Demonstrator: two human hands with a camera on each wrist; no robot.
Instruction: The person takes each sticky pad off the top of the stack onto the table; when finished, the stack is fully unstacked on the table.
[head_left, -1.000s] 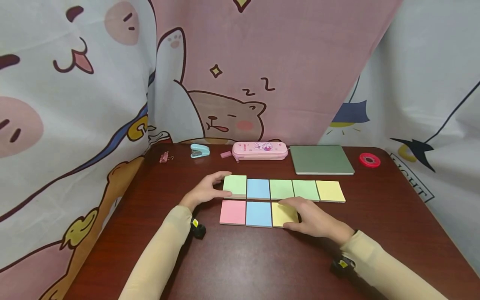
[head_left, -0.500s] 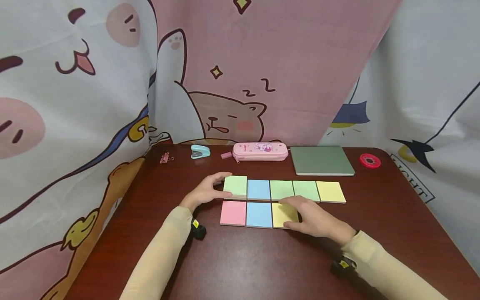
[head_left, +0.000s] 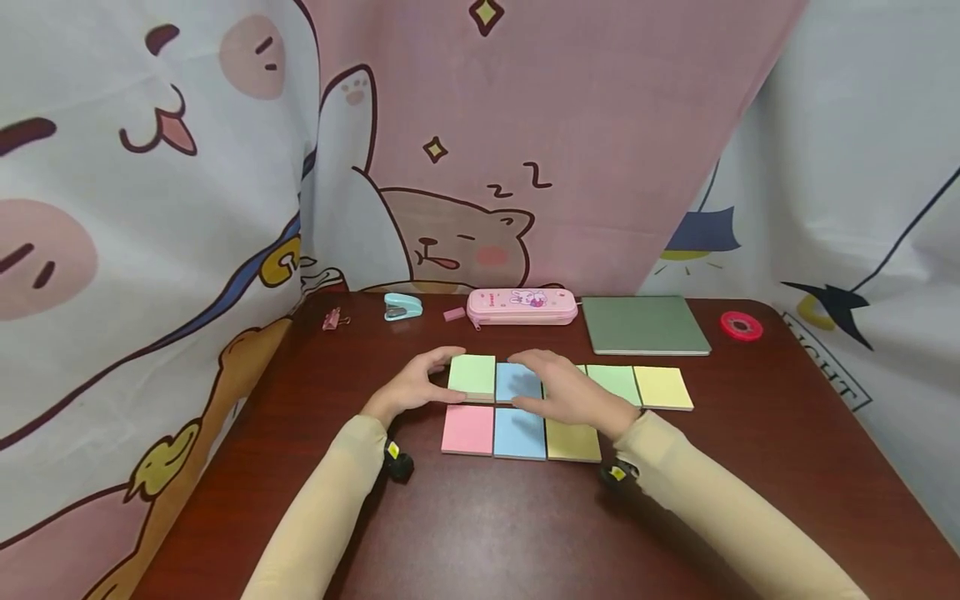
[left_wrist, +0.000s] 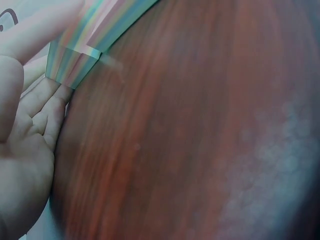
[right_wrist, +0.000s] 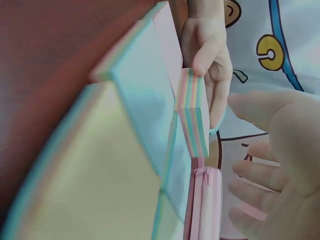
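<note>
The right hand (head_left: 570, 392) has left the yellow pad (head_left: 573, 440) at the near row's right end and now hovers over the far row, above the blue pad (head_left: 516, 381) and the green one beside it, fingers spread loosely and holding nothing; the right wrist view shows its open palm (right_wrist: 285, 165) facing the pads. The left hand (head_left: 416, 383) has stayed put, thumb and fingers curled against the left edge of the thick green pad (head_left: 472, 375) at the far row's left end, and the left wrist view shows fingers (left_wrist: 45, 100) pressed to that stack's striped side. The pads lie in two touching rows in the middle of the dark red table (head_left: 480, 533): five far, three near, with a pink pad (head_left: 467, 429) nearest the left hand. Along the far edge sit a clip (head_left: 333, 319), a stapler (head_left: 402, 307), a pink pencil case (head_left: 522, 307), a green notebook (head_left: 645, 325) and a red tape roll (head_left: 741, 326).
</note>
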